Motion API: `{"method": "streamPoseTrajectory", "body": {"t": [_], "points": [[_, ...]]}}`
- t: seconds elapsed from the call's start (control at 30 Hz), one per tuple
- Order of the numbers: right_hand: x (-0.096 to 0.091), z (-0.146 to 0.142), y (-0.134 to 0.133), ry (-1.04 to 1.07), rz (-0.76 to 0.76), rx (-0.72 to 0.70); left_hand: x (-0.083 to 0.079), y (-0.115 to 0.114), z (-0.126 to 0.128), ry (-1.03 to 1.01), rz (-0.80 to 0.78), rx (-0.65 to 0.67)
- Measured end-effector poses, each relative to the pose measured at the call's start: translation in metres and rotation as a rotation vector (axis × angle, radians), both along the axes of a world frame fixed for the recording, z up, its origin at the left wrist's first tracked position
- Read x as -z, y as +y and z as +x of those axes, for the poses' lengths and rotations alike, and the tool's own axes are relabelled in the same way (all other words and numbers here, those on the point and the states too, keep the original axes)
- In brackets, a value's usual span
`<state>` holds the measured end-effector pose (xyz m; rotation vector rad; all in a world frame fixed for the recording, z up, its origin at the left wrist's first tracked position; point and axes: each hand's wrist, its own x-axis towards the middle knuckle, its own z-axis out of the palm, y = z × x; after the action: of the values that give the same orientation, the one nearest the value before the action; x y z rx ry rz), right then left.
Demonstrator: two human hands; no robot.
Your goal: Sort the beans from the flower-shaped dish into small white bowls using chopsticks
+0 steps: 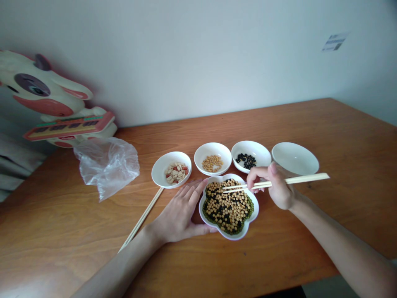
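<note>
A flower-shaped white bowl [253,215] holds mixed yellow beans [228,207], black beans and, along its edge, small green beans [249,203]. My left hand [181,211] grips its left side, fingers along the far rim and thumb near the front. Held in my right hand [277,186] is a pair of chopsticks [305,178], slanting left over the bowl. Their tips are at the beans, slightly apart; I cannot make out a bean between them. Behind stand white bowls of pale and reddish flat seeds or nuts [176,172], yellow beans [212,163] and black beans [246,160].
Another white bowl [294,157], showing a bare inside, stands at the right end of the row. A second pair of chopsticks [141,219] lies by my left forearm. A clear plastic bag [108,163] and a cow-shaped toy keyboard [70,126] are at left on the wooden table [347,165].
</note>
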<state>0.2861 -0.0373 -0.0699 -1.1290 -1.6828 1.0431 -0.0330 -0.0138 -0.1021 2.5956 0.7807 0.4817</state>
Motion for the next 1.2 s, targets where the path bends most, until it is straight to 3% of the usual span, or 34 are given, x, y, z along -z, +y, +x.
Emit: {"method": "streamPoseTrajectory", "body": {"t": [0.33, 1.0, 1.2], "points": [[-0.001, -0.005, -0.001, 0.132, -0.131, -0.029, 0.000, 0.001, -0.001, 0.004, -0.010, 0.006], [0.008, -0.012, -0.004, 0.075, -0.025, 0.001, 0.000, 0.000, 0.000, 0.001, -0.008, -0.001], [0.006, -0.010, -0.004, 0.109, -0.067, 0.009, 0.000, 0.000, 0.000, -0.013, -0.004, 0.002]]}}
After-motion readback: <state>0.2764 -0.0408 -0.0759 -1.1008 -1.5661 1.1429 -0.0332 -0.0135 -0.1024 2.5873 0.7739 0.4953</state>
